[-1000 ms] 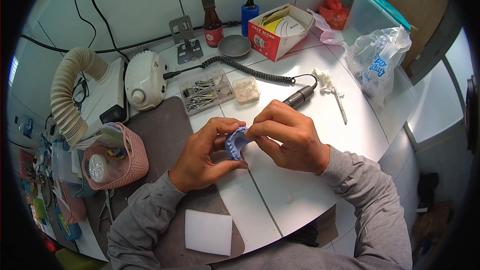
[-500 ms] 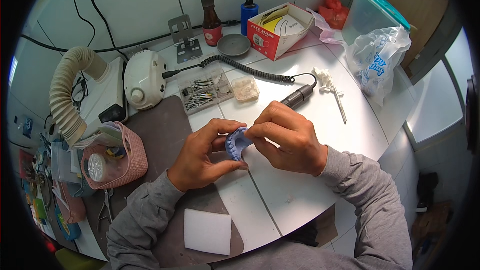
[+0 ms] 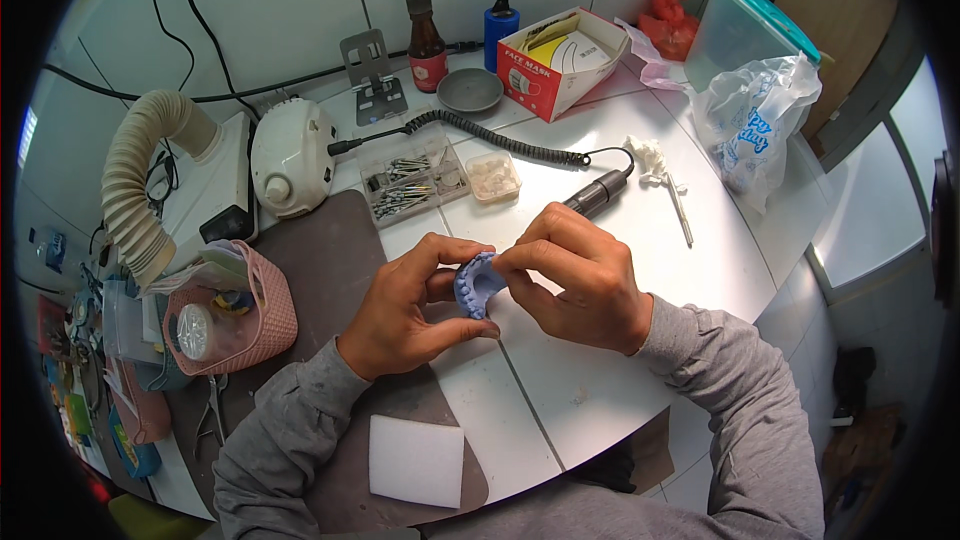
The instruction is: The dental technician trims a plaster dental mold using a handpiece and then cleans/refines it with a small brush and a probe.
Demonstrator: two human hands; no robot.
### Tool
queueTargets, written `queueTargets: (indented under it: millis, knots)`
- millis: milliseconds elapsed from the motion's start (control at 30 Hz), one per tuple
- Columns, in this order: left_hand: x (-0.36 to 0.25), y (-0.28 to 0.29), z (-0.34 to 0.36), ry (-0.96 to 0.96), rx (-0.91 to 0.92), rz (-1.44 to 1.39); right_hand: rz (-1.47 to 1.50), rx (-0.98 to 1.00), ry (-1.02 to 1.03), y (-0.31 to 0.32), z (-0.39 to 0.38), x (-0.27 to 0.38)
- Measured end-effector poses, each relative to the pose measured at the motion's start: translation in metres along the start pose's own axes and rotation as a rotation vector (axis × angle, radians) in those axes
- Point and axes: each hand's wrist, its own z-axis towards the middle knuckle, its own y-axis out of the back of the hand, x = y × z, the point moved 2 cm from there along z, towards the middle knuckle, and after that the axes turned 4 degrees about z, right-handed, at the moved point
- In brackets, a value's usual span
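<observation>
A blue dental model with a row of teeth along its curved rim is held up over the white table. My left hand grips it, thumb below and fingers above, with the teeth turned toward that palm. At its right edge, the bent fingers of my right hand are pinched together against the model. Whatever may be between those fingertips is hidden. Just beyond my right hand lies a black handpiece on a coiled cord.
Behind the hands are a bur case, a small clear box and a white control unit. A pink basket stands left, a white foam square near the front edge, and a thin stick tool at right.
Both hands keep their hold on the dental model, almost in the same place. The whole view has shifted very slightly.
</observation>
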Motion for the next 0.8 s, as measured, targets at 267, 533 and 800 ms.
queueTargets:
  millis: [267,533,800]
  knots:
    - [-0.001,-0.0001,-0.0004,0.023,0.012,0.003,0.038,-0.012,-0.008,0.0025,0.0006,-0.0006]
    - [-0.0002,0.0005,0.0002,0.001,0.004,0.009,0.066,0.012,-0.014,0.0029,0.0011,-0.0007]
    - [-0.0004,0.0,0.0002,0.003,0.004,0.004,0.061,0.021,-0.022,0.0014,0.0003,-0.0017]
